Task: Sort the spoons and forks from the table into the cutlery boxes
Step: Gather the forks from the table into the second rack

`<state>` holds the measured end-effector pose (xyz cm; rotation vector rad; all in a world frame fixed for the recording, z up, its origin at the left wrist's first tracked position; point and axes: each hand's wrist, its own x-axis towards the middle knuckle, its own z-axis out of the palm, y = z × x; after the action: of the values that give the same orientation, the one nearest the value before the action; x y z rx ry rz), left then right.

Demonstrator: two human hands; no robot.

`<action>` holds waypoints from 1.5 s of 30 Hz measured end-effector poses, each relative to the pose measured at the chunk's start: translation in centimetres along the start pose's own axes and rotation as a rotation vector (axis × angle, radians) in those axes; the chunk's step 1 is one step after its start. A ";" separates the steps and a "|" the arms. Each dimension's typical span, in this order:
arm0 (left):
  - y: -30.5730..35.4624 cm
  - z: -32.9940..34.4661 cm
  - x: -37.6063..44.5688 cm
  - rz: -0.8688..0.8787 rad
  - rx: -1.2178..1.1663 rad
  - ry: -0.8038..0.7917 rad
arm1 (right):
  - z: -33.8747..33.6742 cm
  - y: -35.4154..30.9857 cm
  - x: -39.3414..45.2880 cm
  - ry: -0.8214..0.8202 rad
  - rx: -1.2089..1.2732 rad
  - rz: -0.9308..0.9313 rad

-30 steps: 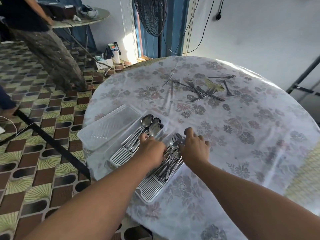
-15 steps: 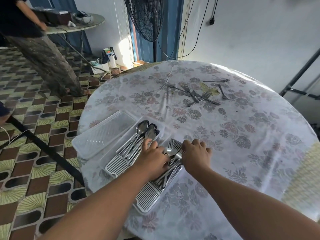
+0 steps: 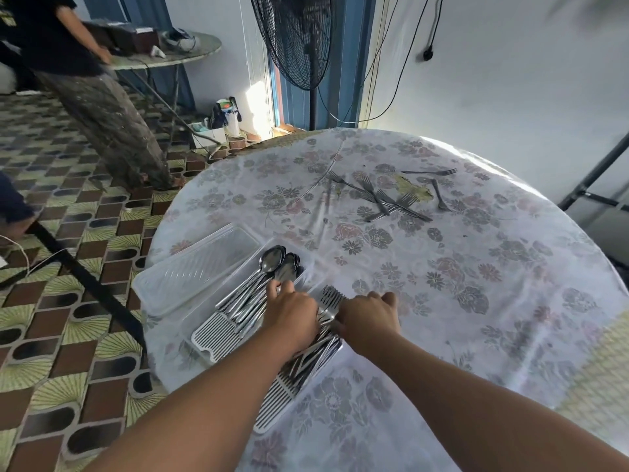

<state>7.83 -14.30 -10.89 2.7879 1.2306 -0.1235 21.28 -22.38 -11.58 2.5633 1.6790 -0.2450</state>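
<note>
Two clear cutlery boxes sit side by side at the table's near left edge. The left box holds several spoons. The right box holds a bundle of forks with tines pointing away from me. My left hand and my right hand flank this bundle, fingers curled down onto the fork handles; the fingertips are hidden. Several loose forks lie crossed at the far side of the round floral-clothed table.
A clear lid lies left of the spoon box at the table edge. A standing fan is behind the table. A person stands on the patterned floor at the left, by a small table. A dark bar crosses the floor.
Both hands stayed on the forks in the right box, shifting them slightly; my right hand moved a little closer to the left one. The view tilted a bit.
</note>
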 end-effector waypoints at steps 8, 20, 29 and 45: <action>0.8 -0.4 0.3 0.050 0.211 -0.106 | 0.5 0.7 0.6 0.077 0.079 -0.001; 0.8 0.0 -0.2 0.027 0.153 -0.060 | 0.8 0.5 0.3 0.049 0.063 -0.015; -0.1 -0.5 1.1 -0.089 -0.228 0.157 | 0.1 0.7 0.5 0.151 0.413 0.101; -6.7 -6.3 9.5 0.035 -0.720 0.200 | -3.7 -5.9 6.4 0.441 1.075 0.497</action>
<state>9.45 -2.15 -6.05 2.2144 0.9917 0.5096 18.76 -13.68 -8.86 3.9579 1.0154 -0.7555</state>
